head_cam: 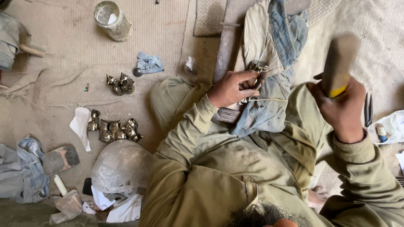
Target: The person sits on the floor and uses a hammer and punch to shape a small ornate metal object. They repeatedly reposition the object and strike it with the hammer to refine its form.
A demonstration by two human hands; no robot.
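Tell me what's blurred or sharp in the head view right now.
Head view: the raised wooden mallet in the right hand is smeared by motion blur; the left hand on the worn blue denim cloth is sharp; small brass figurines on the floor are crisp; light is soft, without glare.

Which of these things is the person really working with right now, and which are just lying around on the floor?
In use:
left hand pressing a small metal piece on the denim cloth
right hand raising a wooden mallet

Lying about:
brass pieces
another mallet
glass jar
plastic bag
blue rag
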